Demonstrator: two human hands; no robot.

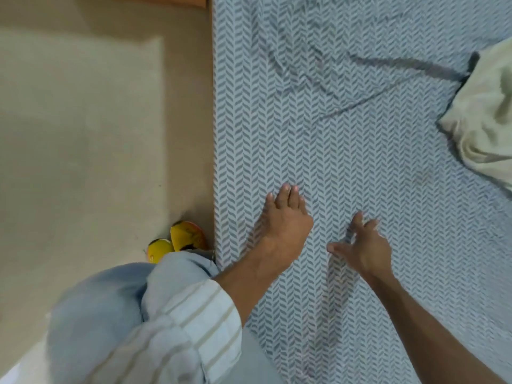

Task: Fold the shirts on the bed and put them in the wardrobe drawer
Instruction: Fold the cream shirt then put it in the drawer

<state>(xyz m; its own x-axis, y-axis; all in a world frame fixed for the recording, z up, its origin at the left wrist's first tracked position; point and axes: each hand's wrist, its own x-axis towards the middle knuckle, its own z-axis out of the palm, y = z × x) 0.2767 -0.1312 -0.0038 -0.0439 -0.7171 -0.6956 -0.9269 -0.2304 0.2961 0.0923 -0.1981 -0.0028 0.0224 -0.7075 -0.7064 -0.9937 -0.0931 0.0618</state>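
Observation:
A crumpled pale cream shirt [484, 115] lies on the bed at the right edge of the view, partly cut off by the frame. The bed [346, 134] is covered by a wrinkled blue-grey and white herringbone sheet. My left hand [285, 220] rests flat on the sheet near the bed's left edge, fingers together and holding nothing. My right hand [363, 248] hovers or presses just to its right, fingers spread and empty. Both hands are well short of the shirt. No wardrobe or drawer is in view.
A beige floor [97, 134] runs along the left of the bed. Two yellow and orange slippers [180, 242] show by the bed's edge, below my knees in light blue trousers [110, 314]. An orange-brown bed frame strip [212, 79] borders the sheet.

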